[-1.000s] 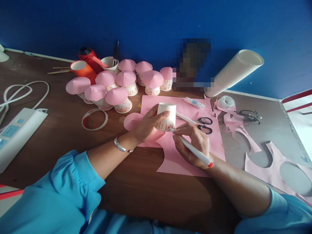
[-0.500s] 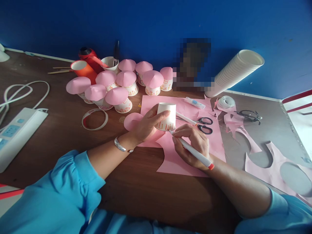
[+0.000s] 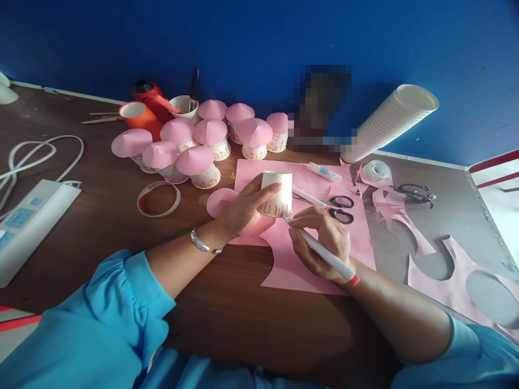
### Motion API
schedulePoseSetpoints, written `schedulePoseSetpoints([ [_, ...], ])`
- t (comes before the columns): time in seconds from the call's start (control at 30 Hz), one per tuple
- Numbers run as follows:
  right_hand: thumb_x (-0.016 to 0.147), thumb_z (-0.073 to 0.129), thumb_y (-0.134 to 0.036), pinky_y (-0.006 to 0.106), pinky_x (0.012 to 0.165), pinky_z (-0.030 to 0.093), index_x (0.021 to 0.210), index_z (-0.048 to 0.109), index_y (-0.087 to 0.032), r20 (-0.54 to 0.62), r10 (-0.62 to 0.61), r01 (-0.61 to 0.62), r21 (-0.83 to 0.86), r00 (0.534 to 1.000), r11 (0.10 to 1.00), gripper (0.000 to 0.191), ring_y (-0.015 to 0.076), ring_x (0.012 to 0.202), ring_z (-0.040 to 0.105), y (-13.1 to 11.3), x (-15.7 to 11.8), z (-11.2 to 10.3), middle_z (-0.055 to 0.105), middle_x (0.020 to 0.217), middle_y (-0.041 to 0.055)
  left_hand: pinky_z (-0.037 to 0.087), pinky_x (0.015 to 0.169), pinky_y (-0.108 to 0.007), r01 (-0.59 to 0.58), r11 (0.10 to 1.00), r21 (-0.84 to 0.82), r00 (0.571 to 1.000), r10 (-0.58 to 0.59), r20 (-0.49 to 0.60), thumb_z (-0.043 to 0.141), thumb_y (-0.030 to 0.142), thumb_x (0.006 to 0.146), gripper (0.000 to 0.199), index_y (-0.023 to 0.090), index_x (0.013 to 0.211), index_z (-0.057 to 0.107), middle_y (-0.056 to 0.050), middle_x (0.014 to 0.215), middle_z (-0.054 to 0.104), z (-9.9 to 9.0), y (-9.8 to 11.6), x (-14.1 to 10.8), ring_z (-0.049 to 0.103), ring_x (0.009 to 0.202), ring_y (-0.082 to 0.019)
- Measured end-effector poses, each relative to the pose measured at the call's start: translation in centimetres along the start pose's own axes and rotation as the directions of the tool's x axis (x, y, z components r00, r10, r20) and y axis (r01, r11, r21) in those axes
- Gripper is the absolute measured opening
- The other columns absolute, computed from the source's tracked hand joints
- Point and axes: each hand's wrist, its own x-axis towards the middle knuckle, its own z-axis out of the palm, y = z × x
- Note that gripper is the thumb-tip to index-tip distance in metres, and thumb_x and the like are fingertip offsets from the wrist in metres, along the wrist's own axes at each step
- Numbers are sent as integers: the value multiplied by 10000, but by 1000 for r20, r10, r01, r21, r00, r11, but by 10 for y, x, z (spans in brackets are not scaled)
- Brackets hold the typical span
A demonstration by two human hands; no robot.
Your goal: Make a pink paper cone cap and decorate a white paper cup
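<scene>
In my left hand (image 3: 245, 208) is a white paper cup (image 3: 279, 189), held upside down with the thumb across its side. Short orange-red strokes run along the cup's lower rim. My right hand (image 3: 324, 243) grips a white felt-tip marker (image 3: 324, 254) with a red end, its tip at the cup's rim. Below both hands lies a pink paper sheet (image 3: 316, 270) with curved cutouts. A second marker (image 3: 310, 197) and black-handled scissors (image 3: 341, 216) rest on it behind the cup. A pink paper cone (image 3: 221, 203) sits left of the cup, partly covered by my left hand.
Several decorated cups with pink cone tops (image 3: 194, 161) stand at the back left. Near them are a tape roll (image 3: 158, 199), an orange cup (image 3: 140, 119) and a power strip (image 3: 28, 221). To the right are a tall cup stack (image 3: 393, 124), paper scraps (image 3: 450, 270) and glasses (image 3: 416, 194).
The marker and my right hand have shifted very slightly right along the cup's rim. My left hand holds the cup almost still.
</scene>
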Motion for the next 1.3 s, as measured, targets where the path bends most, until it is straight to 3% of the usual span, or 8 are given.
schedulePoseSetpoints([
  [0.27, 883, 622, -73, 314, 630, 561, 1052, 571, -226, -54, 32, -31, 15, 998, 999, 234, 185, 743, 681, 3, -2, 1, 672, 854, 30, 503, 818, -405, -24, 1000, -20, 999, 25, 34, 711, 492, 866, 310, 189, 935, 710, -91, 948, 661, 0, 8, 0, 578, 912, -247],
  [0.8, 885, 628, -72, 314, 621, 567, 1038, 594, -232, -58, 18, -18, -2, 998, 1000, 224, 178, 717, 687, 4, -2, 2, 685, 834, 20, 509, 782, -387, -18, 1000, 2, 1000, 18, 23, 702, 488, 878, 285, 210, 941, 695, -85, 946, 652, 0, 6, -1, 584, 897, -240],
  [1.0, 884, 635, -80, 290, 601, 571, 1084, 586, -223, 14, -78, 79, -71, 997, 994, 251, 181, 717, 710, 0, -3, 1, 703, 841, 30, 497, 798, -361, -38, 997, 74, 999, 38, 3, 724, 467, 890, 300, 212, 1039, 671, -48, 964, 644, -2, -1, 0, 596, 909, -210],
  [1.3, 885, 631, -73, 284, 579, 570, 1059, 580, -209, 22, -158, 160, -194, 987, 968, 227, 166, 638, 674, 2, -4, 5, 695, 795, 33, 463, 743, -326, -38, 996, 86, 999, 40, -15, 760, 468, 868, 325, 200, 998, 632, -22, 884, 607, 0, -3, 0, 553, 815, -173],
])
